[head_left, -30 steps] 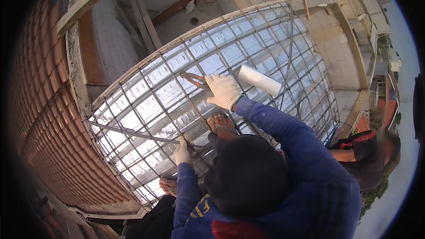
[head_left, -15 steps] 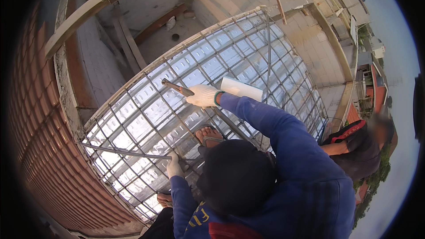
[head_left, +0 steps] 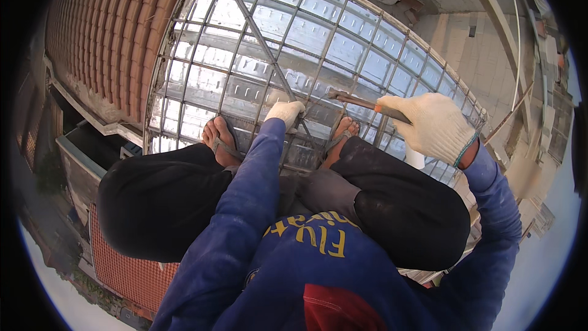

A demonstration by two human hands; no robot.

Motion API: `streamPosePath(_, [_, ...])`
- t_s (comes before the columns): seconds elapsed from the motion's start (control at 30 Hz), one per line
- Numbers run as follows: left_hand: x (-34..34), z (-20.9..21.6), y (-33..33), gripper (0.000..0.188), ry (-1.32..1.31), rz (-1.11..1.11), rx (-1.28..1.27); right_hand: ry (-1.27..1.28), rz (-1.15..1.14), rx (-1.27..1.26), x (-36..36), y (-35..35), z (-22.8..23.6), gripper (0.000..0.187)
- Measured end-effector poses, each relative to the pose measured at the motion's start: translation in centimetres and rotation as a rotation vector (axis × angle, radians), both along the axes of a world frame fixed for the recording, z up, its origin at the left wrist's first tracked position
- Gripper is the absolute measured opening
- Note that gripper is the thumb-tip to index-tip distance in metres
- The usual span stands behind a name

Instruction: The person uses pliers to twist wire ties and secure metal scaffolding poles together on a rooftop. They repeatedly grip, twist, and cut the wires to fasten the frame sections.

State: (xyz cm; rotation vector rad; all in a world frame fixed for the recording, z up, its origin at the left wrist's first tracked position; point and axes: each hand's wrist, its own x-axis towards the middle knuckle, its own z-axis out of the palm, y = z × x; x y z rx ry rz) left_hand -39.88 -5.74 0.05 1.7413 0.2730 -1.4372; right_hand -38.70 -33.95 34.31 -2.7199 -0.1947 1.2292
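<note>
My left hand [head_left: 285, 114], in a cream knitted glove, is closed around the lower end of a diagonal grey steel bar [head_left: 252, 23]. The bar lies across a rebar mesh [head_left: 195, 58] over shiny ribbed metal decking [head_left: 254, 15]. My right hand [head_left: 432, 124], gloved alike, grips what look like pincers [head_left: 367, 102] with rusty jaws and an orange-and-dark handle. Their jaws point left, over the mesh, a short way right of my left hand. Beside the right glove, a white cylinder [head_left: 414, 157] shows partly behind my hand.
My sandalled feet [head_left: 222, 136] stand on the mesh, my knees bent wide. Red-brown roof tiles [head_left: 122, 30] border it on the left. At upper right, past the mesh edge, is a drop into a block-walled space [head_left: 456, 46]. A concrete beam [head_left: 487, 0] crosses there.
The view has swung round, bringing my legs into sight and taking another person out of clear sight. Both hands keep hold of the bar and the pincers.
</note>
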Motion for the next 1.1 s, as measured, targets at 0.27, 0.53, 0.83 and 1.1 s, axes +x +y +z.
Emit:
streamPosePath(0.27, [-0.4,-2.5,-1.1,0.036,0.048,-0.077,0.058,0.533,0.093,-0.119,-0.9,5.9,-12.0,0.067])
streamPosePath(0.53, [0.4,-0.3,-0.8,0.06,0.004,-0.051,0.092,0.923,-0.501,-0.014,-0.8,5.4,-16.7,0.076])
streamPosePath(0.83, [0.6,0.6,-0.6,0.059,-0.034,-0.085,0.073,0.594,0.173,-0.206,2.6,8.4,-16.4,0.075])
streamPosePath(1.1, [0.7,0.8,-0.8,0.059,-0.029,-0.09,0.066,0.599,0.197,-0.15,3.0,7.2,-17.9,0.065])
